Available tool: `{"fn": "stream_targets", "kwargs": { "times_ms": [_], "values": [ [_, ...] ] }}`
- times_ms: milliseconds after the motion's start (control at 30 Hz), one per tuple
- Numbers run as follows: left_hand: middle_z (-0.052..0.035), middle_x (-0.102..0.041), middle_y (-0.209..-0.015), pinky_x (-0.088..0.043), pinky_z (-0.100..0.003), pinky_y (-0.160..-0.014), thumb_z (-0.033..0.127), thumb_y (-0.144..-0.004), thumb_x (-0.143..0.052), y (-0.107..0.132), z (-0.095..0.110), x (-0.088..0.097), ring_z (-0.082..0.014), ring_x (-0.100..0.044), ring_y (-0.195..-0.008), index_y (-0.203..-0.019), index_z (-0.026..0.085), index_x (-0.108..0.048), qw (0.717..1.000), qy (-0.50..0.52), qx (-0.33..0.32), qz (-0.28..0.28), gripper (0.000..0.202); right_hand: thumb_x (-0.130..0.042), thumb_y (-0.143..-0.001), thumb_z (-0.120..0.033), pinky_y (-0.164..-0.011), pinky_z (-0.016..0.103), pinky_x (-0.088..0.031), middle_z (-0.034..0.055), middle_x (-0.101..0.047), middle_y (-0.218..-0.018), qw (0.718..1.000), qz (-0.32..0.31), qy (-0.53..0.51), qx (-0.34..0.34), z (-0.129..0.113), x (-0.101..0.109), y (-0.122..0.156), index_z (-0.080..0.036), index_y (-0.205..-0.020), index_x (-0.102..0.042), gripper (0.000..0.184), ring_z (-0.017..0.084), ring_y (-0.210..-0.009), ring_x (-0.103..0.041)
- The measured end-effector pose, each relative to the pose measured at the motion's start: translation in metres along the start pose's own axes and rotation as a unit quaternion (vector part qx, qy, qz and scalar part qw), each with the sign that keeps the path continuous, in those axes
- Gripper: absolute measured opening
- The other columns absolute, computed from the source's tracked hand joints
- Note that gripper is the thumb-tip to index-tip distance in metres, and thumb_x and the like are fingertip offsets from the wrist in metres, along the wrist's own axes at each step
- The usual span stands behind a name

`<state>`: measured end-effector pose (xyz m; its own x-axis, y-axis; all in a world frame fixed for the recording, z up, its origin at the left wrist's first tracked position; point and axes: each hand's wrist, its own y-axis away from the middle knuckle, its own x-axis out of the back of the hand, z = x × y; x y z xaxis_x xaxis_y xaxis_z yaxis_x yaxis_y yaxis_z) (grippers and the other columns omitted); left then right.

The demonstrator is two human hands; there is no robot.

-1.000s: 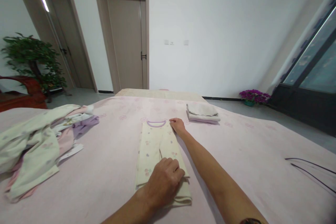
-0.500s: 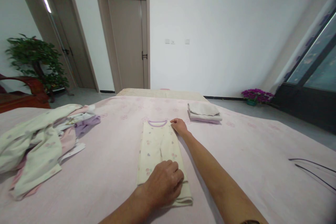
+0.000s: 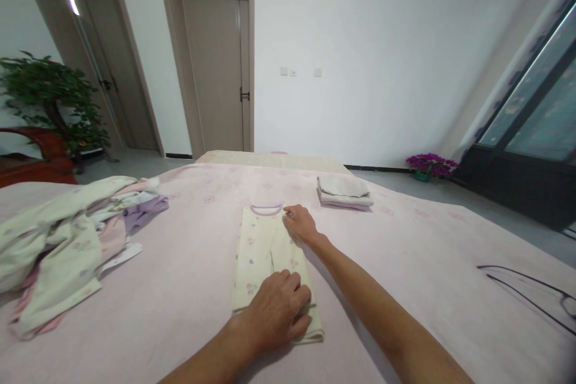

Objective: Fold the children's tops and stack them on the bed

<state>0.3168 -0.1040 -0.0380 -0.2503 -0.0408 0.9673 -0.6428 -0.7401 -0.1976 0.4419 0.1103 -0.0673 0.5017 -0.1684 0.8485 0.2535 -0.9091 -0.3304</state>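
A cream children's shirt point(image 3: 258, 252) with a small print and a lilac neckband lies folded into a narrow strip on the pink bedspread. Its collar points away from me. My right hand point(image 3: 302, 225) pinches the shirt at the shoulder, just right of the neckband. Across the lower part of the shirt rests my left hand point(image 3: 281, 307), its fingers curled onto the fabric near the folded hem. The left fingertips are partly hidden under the hand.
A loose heap of clothes point(image 3: 81, 240) lies at the left. Beyond my right hand is a stack of folded clothes point(image 3: 344, 193). Black-framed glasses point(image 3: 531, 288) lie at the right edge. The bedspread point(image 3: 405, 288) spreads beneath everything.
The view has shifted slightly, bringing more of the glasses into sight. My right hand has moved a little closer to the neckband. Both hands stay on the shirt.
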Motion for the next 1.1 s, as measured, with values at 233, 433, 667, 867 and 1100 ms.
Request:
{"fn": "stream_targets", "kwargs": {
  "times_ms": [233, 433, 667, 867, 1100],
  "values": [
    [-0.0045, -0.059, -0.101, -0.046, -0.036, -0.081, 0.032, -0.086, -0.064, 0.002, 0.001, -0.002, -0.0229, -0.053, -0.094, -0.097, 0.022, -0.054, 1.000, 0.004, 0.014, 0.003, 0.018, -0.044, -0.099, -0.039, -0.092, 0.035, -0.040, 0.0086, -0.059, -0.125, 0.987, -0.076, 0.120, 0.071, -0.011, 0.013, 0.013, -0.027, -0.125, -0.063, 0.034, 0.023, -0.109, -0.055],
    [-0.0045, -0.059, -0.101, -0.047, -0.036, -0.081, 0.031, -0.086, -0.064, 0.005, 0.001, -0.001, -0.0229, -0.053, -0.094, -0.097, 0.021, -0.055, 1.000, 0.000, 0.015, 0.013, 0.017, -0.045, -0.098, -0.038, -0.108, 0.043, -0.034, 0.0151, -0.057, -0.138, 0.991, -0.051, 0.091, 0.079, -0.030, 0.015, 0.028, -0.017, -0.137, -0.055, 0.045, 0.028, -0.130, -0.047],
    [-0.0051, -0.060, -0.101, -0.047, -0.036, -0.084, 0.032, -0.086, -0.065, 0.005, -0.002, -0.007, -0.0225, -0.054, -0.095, -0.096, 0.020, -0.056, 0.999, -0.007, -0.004, 0.032, 0.018, -0.041, -0.100, -0.045, -0.117, 0.048, -0.025, 0.0173, -0.039, -0.154, 0.984, -0.071, 0.104, 0.129, -0.036, -0.013, 0.074, -0.012, -0.147, -0.043, 0.058, 0.030, -0.146, -0.029],
    [-0.0043, -0.061, -0.098, -0.047, -0.034, -0.082, 0.030, -0.087, -0.064, 0.005, 0.000, -0.008, -0.0213, -0.055, -0.092, -0.094, 0.019, -0.058, 0.999, -0.027, -0.027, 0.034, 0.014, -0.042, -0.099, -0.045, -0.118, 0.048, -0.023, 0.0159, -0.036, -0.156, 0.984, -0.073, 0.108, 0.118, -0.037, -0.013, 0.079, -0.014, -0.149, -0.043, 0.058, 0.031, -0.147, -0.028],
    [-0.0019, -0.063, -0.095, -0.046, -0.028, -0.084, 0.029, -0.090, -0.061, 0.011, -0.007, 0.008, -0.0176, -0.058, -0.090, -0.099, 0.022, -0.063, 0.996, 0.060, -0.048, 0.044, 0.012, -0.043, -0.099, -0.044, -0.118, 0.047, -0.024, 0.0144, -0.037, -0.156, 0.984, -0.066, 0.108, 0.127, -0.037, -0.010, 0.081, -0.017, -0.146, -0.045, 0.054, 0.029, -0.147, -0.028]
  ]
}}
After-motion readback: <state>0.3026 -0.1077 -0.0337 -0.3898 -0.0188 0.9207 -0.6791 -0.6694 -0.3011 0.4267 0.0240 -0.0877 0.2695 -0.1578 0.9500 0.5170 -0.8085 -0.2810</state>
